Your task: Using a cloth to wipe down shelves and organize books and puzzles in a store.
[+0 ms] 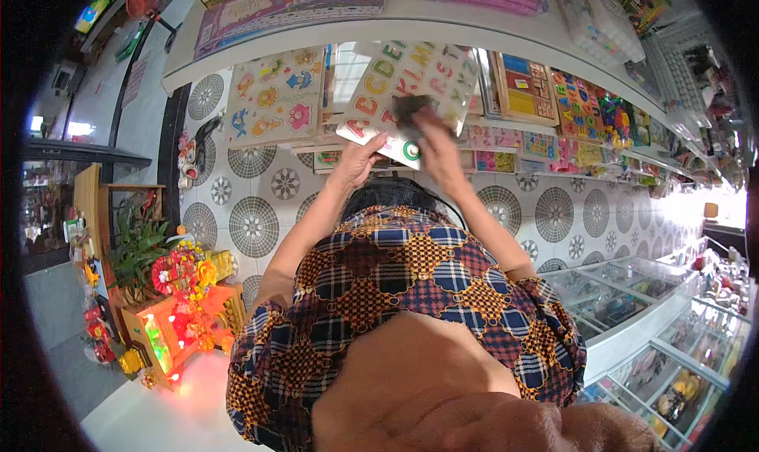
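Observation:
A white alphabet board with rows of coloured letters is tilted in front of me, below the shelf edge. My left hand grips its lower edge, thumb on the face. Against the board's lower right part, my right hand presses a dark cloth, blurred by motion. The cloth covers some of the letters, and the fingers behind it are partly hidden. To the left of the board lies another board with coloured sea-animal pictures.
A white shelf with packaged goods runs across just beyond the board. More toy boards, including a wooden puzzle, line the lower shelf to the right. Glass display cases stand at right. A lit red shrine and a plant are at left.

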The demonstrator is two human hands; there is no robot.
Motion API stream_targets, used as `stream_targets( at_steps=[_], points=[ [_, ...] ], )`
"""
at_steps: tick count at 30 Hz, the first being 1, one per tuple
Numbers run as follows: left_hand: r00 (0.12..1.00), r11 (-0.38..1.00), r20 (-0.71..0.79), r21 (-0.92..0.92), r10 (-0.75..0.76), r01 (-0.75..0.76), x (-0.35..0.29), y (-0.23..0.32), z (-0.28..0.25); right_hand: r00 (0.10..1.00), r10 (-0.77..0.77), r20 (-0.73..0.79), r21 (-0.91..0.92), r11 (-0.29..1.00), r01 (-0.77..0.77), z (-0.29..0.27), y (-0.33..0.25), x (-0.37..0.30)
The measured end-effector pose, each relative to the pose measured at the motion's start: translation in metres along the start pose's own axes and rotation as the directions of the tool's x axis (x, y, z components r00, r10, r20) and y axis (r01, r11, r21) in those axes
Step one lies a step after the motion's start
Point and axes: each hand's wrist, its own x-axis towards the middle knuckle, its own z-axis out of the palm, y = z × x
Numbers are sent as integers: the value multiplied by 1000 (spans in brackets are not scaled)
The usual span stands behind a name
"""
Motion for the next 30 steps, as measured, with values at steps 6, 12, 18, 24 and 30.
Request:
stream_targets(
  at_steps=[6,12,18,24,30],
  points=[
    [998,995,37,97,-41,38,-16,2,22,981,-175,88,-45,983,180,14,-1,42],
    [984,980,165,195,-69,36,-41,7,40,971,-71,-228,-404,914,-28,-46,91,82],
    [999,991,39,127,33,-38,-57,19,37,951,117,-285,-129,979,-159,-39,81,30],
    [981,988,-132,-25,145,-149,-69,54,34,969,-214,120,60,976,208,-3,-58,-12],
    [911,945,-253,121,325,-304,-49,75,-22,933,-291,213,210,946,248,-19,-57,-4]
  ],
)
